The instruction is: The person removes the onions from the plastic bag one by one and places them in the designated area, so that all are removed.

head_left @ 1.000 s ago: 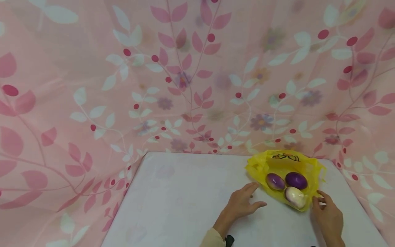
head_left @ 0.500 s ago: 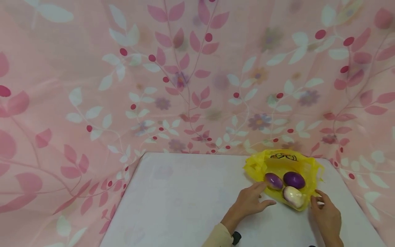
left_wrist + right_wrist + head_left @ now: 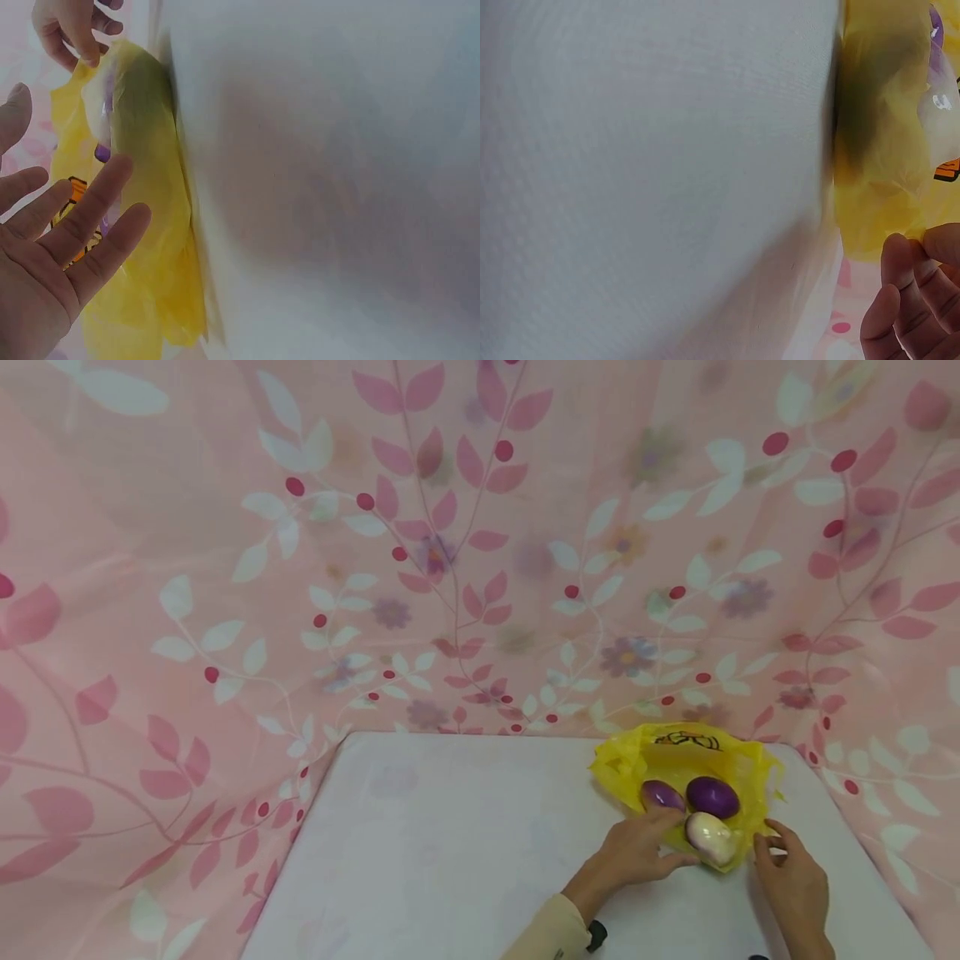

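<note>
yellow plastic bag: near the far right corner of the white table
inside: glossy dark-purple oval, glossy lighter-purple oval, glossy cream oval
left hand: fingers apart, by the lighter-purple oval
right hand: pinching the bag's edge

A white-topped table spreads beneath the left hand and the right hand, reaching well out past the left one — and directly on it, between and beyond them, lies a crumpled yellow bag.
</note>
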A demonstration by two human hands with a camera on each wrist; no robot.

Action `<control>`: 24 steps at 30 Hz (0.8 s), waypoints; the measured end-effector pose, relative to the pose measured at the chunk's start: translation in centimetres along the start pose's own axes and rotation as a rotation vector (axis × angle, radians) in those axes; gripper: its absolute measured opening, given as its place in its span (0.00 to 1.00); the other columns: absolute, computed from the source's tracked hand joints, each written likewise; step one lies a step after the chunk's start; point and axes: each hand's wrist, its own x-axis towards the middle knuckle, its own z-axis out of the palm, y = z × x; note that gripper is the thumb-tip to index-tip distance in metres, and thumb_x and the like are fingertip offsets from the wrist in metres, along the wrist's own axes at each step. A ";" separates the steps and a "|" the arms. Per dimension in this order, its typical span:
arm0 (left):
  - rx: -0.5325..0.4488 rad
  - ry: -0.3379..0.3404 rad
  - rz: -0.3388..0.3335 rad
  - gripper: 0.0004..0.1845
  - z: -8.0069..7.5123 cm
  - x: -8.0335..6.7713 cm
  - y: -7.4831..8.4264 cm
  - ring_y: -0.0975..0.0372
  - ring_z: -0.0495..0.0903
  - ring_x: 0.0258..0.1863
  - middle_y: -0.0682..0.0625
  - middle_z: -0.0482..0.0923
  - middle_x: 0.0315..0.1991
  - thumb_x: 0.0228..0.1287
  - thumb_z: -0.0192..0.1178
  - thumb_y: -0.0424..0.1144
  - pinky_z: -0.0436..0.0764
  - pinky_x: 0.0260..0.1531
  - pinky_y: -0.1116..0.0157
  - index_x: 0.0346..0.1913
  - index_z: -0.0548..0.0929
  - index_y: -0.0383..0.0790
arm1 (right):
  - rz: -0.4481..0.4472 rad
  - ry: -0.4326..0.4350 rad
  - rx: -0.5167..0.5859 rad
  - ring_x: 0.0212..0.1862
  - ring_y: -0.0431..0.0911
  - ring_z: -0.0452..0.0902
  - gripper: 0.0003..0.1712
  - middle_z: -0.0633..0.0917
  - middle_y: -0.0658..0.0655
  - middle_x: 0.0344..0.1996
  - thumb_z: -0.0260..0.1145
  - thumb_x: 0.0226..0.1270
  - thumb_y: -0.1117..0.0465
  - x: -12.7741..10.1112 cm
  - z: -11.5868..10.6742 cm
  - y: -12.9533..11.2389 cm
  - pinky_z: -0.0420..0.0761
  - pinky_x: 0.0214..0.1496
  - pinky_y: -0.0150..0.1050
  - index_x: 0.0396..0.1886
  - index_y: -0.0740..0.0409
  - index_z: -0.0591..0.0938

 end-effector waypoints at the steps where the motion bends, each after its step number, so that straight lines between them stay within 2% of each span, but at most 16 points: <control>1: 0.006 -0.010 -0.004 0.35 0.1 0.1 0.2 0.77 0.70 0.58 0.66 0.66 0.68 0.64 0.57 0.66 0.72 0.51 0.76 0.71 0.69 0.56 | 0.003 -0.002 -0.001 0.27 0.51 0.80 0.21 0.86 0.66 0.39 0.64 0.67 0.62 0.0 0.0 0.0 0.65 0.21 0.31 0.58 0.63 0.78; 8: 0.017 -0.076 -0.025 0.38 0.4 0.8 1.1 0.74 0.70 0.58 0.64 0.62 0.70 0.64 0.57 0.66 0.74 0.49 0.73 0.74 0.62 0.61 | 0.016 -0.005 -0.003 0.26 0.50 0.80 0.21 0.86 0.66 0.40 0.64 0.67 0.62 -0.1 -0.2 0.0 0.65 0.21 0.30 0.59 0.63 0.78; 12: 0.063 -0.133 -0.031 0.40 0.5 1.5 1.7 0.73 0.73 0.52 0.63 0.60 0.70 0.63 0.58 0.66 0.75 0.45 0.74 0.76 0.58 0.62 | 0.009 0.006 0.000 0.27 0.53 0.81 0.21 0.86 0.66 0.40 0.64 0.67 0.62 -0.1 -0.2 0.0 0.65 0.20 0.30 0.59 0.63 0.78; 16: 0.093 -0.182 -0.041 0.40 0.7 2.1 2.3 0.72 0.74 0.49 0.61 0.58 0.71 0.63 0.58 0.65 0.75 0.41 0.75 0.76 0.57 0.62 | -0.001 0.012 0.006 0.27 0.54 0.82 0.21 0.86 0.67 0.40 0.65 0.67 0.62 0.0 -0.1 0.0 0.65 0.19 0.29 0.59 0.64 0.78; 19: 0.088 -0.213 -0.064 0.39 0.9 2.6 2.6 0.72 0.74 0.49 0.61 0.57 0.71 0.64 0.57 0.65 0.75 0.42 0.74 0.75 0.58 0.63 | -0.001 0.015 0.007 0.27 0.54 0.82 0.21 0.86 0.66 0.40 0.65 0.67 0.63 0.0 -0.1 0.0 0.65 0.20 0.29 0.58 0.63 0.78; 24: 0.067 -0.239 -0.103 0.37 1.9 3.1 2.5 0.72 0.74 0.48 0.63 0.58 0.70 0.65 0.56 0.65 0.75 0.42 0.72 0.74 0.58 0.66 | 0.007 0.017 0.001 0.30 0.58 0.82 0.21 0.85 0.68 0.40 0.64 0.67 0.63 -0.2 0.0 0.1 0.66 0.19 0.30 0.58 0.64 0.77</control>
